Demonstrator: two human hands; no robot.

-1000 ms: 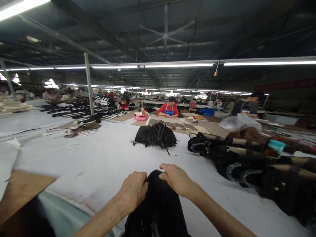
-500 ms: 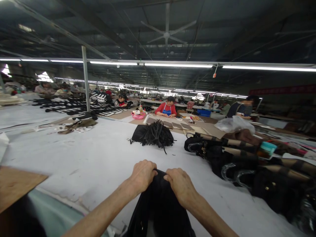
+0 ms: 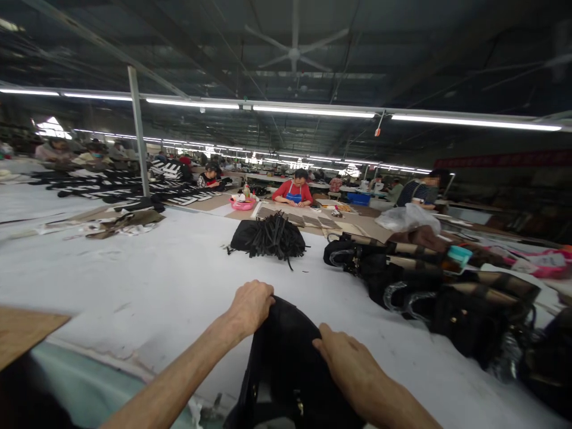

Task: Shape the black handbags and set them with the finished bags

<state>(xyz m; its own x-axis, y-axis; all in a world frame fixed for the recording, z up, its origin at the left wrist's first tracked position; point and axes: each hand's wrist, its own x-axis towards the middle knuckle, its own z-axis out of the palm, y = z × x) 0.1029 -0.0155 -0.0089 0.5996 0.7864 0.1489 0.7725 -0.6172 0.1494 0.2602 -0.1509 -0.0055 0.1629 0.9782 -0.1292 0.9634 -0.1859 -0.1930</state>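
Note:
A black bag [image 3: 290, 351] with small gold-coloured metal fittings stands in front of me at the near edge of the table, its lower part cut off by the frame. My left hand [image 3: 251, 305] is closed over the bag's top rim at the left corner, fingers wrapped round the edge. On the bag's right edge, lower down, my right hand [image 3: 353, 363] holds the side between thumb and fingers; its fingertips are partly hidden. Beyond the bag lies a bundle of black strips [image 3: 277, 235] on the white tabletop [image 3: 156, 268].
A row of black bags with tan-and-black trim [image 3: 402, 286] lines the right side. Fabric scraps [image 3: 125, 223] and a brown board [image 3: 27, 333] lie to the left. A pink basket [image 3: 242, 203] and a seated co-worker in red [image 3: 292, 192] are across the table.
My right hand has slid from the top rim down along the bag's right edge. The hands are farther apart and the bag's top shows wider. The view has shifted slightly.

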